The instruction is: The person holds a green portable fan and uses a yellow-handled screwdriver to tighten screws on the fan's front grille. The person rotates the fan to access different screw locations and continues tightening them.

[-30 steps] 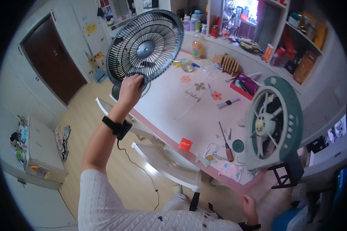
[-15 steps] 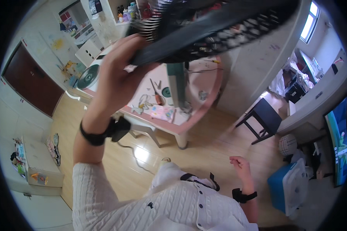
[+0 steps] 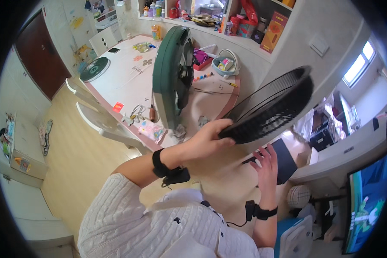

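My left hand (image 3: 208, 139) grips the near edge of a round black fan grille (image 3: 266, 116), thumb and fingers closed on its rim. The grille is tilted, held out past the right side of the table. Just below it my right hand (image 3: 266, 165) is raised with fingers spread, holding nothing. A green fan housing (image 3: 164, 81) stands upright on the pink-edged table (image 3: 124, 79), its dark inner side turned right. Beside its base lies a screwdriver (image 3: 152, 113). A round green fan grille (image 3: 95, 69) rests at the table's far left.
White chairs (image 3: 94, 122) stand along the table's left side. A basket (image 3: 226, 64) and a pink packet (image 3: 152, 131) are on the table. Behind it, a wall shelf (image 3: 245, 41) holds tins and boxes. A dark stool (image 3: 286, 161) and a lidded bin (image 3: 296, 238) stand at right.
My left hand has swung the black grille down and to the right, away from in front of the table. My right hand has risen toward it, fingers spreading. The head view has shifted.
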Demonstrator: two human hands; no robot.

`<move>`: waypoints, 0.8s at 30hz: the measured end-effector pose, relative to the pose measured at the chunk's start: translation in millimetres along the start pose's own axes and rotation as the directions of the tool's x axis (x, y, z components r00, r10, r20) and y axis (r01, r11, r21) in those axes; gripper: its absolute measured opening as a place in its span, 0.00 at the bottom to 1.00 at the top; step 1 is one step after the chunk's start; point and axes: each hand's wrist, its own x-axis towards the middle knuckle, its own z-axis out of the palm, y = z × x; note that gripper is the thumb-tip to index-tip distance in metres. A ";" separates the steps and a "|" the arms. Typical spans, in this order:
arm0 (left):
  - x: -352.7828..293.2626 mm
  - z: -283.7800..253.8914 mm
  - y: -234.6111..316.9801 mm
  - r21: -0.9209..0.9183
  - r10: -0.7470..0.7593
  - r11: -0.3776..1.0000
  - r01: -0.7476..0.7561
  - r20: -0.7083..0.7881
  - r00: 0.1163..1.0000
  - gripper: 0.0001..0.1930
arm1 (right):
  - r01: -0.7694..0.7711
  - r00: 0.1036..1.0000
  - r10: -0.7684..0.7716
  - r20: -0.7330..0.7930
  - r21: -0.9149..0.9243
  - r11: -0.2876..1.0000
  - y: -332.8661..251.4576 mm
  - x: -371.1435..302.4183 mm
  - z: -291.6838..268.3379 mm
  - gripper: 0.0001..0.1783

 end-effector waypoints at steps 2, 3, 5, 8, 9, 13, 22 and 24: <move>13.8 -14.1 -28.4 0.030 0.136 0.991 -0.134 -0.102 0.986 0.10 | -0.095 0.995 0.082 0.057 0.272 0.958 -3.4 53.2 -9.4 0.32; 21.8 -24.9 -42.9 0.053 0.192 0.981 -0.186 -0.157 0.969 0.11 | -0.163 0.986 0.144 0.083 0.307 0.938 -0.6 77.9 -11.7 0.32; 31.3 -38.6 -57.1 -0.051 0.146 0.984 -0.169 -0.308 0.940 0.15 | -0.254 0.965 0.227 0.129 0.256 0.933 -1.7 114.1 -9.4 0.33; 39.1 -52.5 -56.1 -0.200 0.115 0.951 -0.234 -0.473 0.873 0.21 | -0.320 0.929 0.278 0.247 0.153 0.935 8.9 164.4 -5.2 0.36; 40.4 -58.2 -54.1 -0.190 0.125 0.948 -0.254 -0.514 0.849 0.20 | -0.331 0.917 0.288 0.278 0.122 0.936 15.1 183.0 -0.2 0.37; 43.5 -69.1 -37.0 -0.091 0.113 0.964 -0.251 -0.711 0.694 0.16 | -0.424 0.869 0.373 0.325 0.101 0.900 32.0 257.9 34.4 0.42; 85.4 -62.8 -40.5 0.211 0.280 0.940 -0.269 -0.926 0.252 0.12 | -0.517 0.648 0.372 0.665 0.025 0.855 78.6 411.7 143.5 0.39; 105.9 -58.6 -38.6 0.319 0.353 0.911 -0.262 -0.931 0.092 0.10 | -0.540 0.607 0.420 0.675 -0.037 0.841 87.1 436.9 151.7 0.38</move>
